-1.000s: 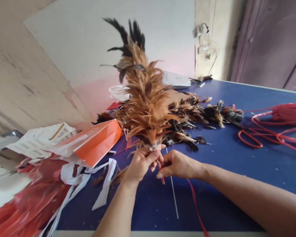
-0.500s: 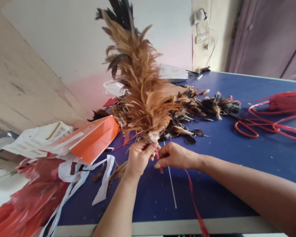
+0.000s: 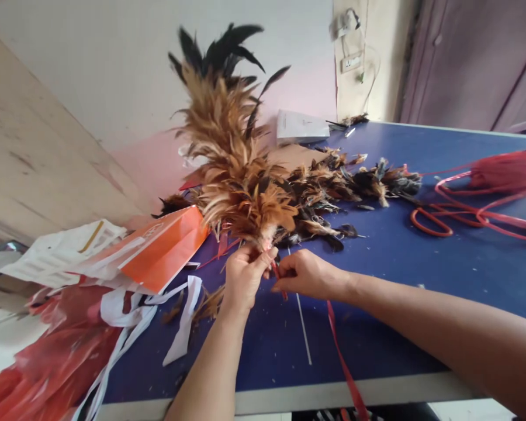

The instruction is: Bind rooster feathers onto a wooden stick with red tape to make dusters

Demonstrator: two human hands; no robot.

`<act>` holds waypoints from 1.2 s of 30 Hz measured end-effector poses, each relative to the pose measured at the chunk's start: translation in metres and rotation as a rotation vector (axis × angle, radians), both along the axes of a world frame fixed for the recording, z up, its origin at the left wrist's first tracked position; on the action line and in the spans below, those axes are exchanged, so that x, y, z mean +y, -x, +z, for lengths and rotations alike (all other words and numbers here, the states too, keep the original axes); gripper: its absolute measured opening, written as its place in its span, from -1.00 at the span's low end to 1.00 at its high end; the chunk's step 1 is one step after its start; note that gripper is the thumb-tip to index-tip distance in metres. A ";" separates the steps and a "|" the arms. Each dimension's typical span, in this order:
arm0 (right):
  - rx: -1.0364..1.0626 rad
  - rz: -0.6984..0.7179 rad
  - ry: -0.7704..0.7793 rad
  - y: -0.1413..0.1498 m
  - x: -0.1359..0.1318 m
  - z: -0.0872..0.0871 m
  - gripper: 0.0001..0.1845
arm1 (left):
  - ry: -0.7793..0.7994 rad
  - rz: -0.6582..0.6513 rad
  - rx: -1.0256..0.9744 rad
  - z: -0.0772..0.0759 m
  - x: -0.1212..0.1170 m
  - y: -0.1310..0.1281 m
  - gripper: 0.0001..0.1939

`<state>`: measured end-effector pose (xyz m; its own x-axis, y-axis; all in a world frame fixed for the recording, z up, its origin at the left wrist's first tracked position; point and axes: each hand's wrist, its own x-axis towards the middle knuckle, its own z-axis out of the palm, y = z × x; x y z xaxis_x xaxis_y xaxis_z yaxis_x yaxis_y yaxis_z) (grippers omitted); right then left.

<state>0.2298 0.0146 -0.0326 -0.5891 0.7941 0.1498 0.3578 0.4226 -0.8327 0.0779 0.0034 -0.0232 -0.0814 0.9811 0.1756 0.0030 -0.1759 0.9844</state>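
Observation:
A feather duster (image 3: 232, 146) with brown feathers and a black tip leans up and to the left above the table. My left hand (image 3: 244, 275) is closed round its base, just below the lowest feathers. Out of that grip sticks a short red-wrapped handle end (image 3: 284, 291). My right hand (image 3: 309, 275) is closed beside it, fingers pinched against the handle. A flat red ribbon (image 3: 344, 365) hangs from under my right hand over the table's front edge; my fingers hide where it meets the handle.
More feather strands (image 3: 333, 187) lie behind the duster on the blue table (image 3: 386, 327). To the right is a red cord bundle (image 3: 504, 175). An orange paper bag (image 3: 169, 248), white strips (image 3: 184, 327) and red plastic sheeting (image 3: 65, 339) fill the left. A thin white stick (image 3: 304, 330) lies in front.
The duster's feathered top has come lower and turned, with its black tip feathers now spread. Both hands stay together at the base, with only a slight shift.

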 end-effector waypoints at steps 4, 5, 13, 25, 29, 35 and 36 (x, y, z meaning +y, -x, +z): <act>0.070 0.099 0.110 -0.005 0.005 0.002 -0.74 | 0.009 -0.011 -0.162 0.001 0.001 0.001 -0.74; 0.099 0.118 0.138 -0.007 0.007 0.003 -0.73 | 0.007 -0.036 -0.214 0.003 0.001 0.003 -0.73; 0.203 0.206 0.261 -0.009 0.008 0.000 -0.66 | 0.025 -0.272 -0.381 0.008 -0.001 0.007 -0.79; -0.019 0.108 0.084 -0.001 0.003 -0.009 -0.81 | -0.028 -0.289 0.275 0.004 -0.007 0.016 -0.72; 0.025 0.238 0.084 0.001 -0.002 -0.007 -0.85 | 0.009 -0.413 0.334 0.002 -0.008 0.026 -0.67; -0.032 0.115 -0.069 0.002 -0.002 -0.003 -0.82 | -0.087 0.034 0.391 0.014 -0.005 0.003 -0.75; -0.055 0.119 -0.099 0.001 -0.001 -0.003 -0.81 | -0.109 0.152 0.438 0.018 -0.008 -0.003 -0.76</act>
